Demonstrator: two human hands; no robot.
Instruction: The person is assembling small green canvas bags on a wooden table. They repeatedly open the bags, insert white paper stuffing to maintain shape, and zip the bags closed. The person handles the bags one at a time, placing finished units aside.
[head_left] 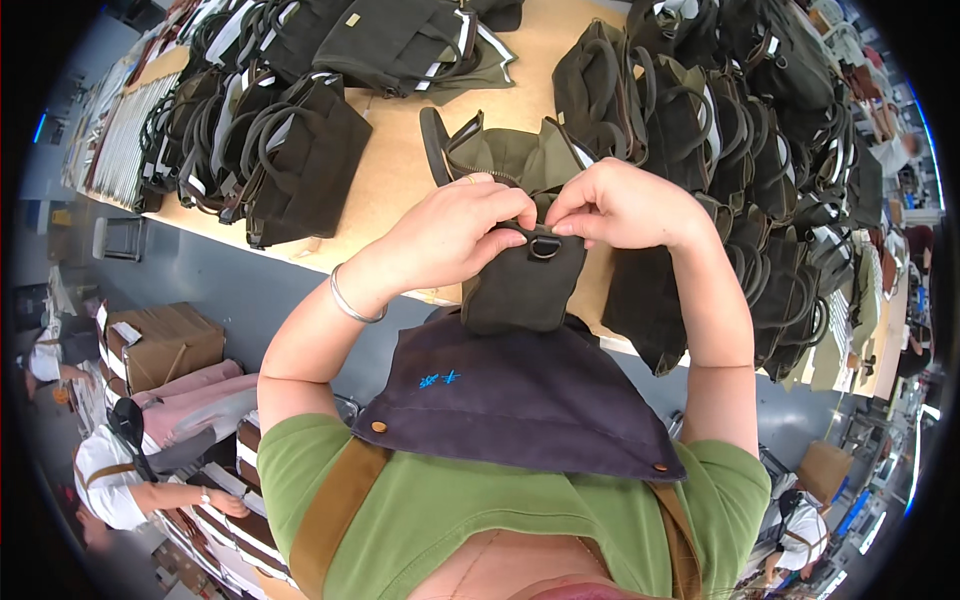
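A dark olive fabric handbag [523, 290] stands end-on at the table's near edge, its top gaping with a lighter green lining and a brass-toothed zip. On its near end sits a black D-ring [545, 247] on a short tab. My left hand [470, 225] pinches the bag's upper rim left of the ring, thumb and forefinger pressed together. Just right of the ring, my right hand [610, 208] grips the same rim between thumb and fingertips. One rounded handle [434, 145] stands up beyond my left hand. My fingers hide part of the rim.
Finished-looking dark handbags [305, 160] stand in a row at the left. More handbags [690, 130] crowd the right side, and a flat one [390, 45] lies at the back of the wooden table [390, 140]. A cardboard box [165, 345] and a co-worker [110, 475] are at lower left.
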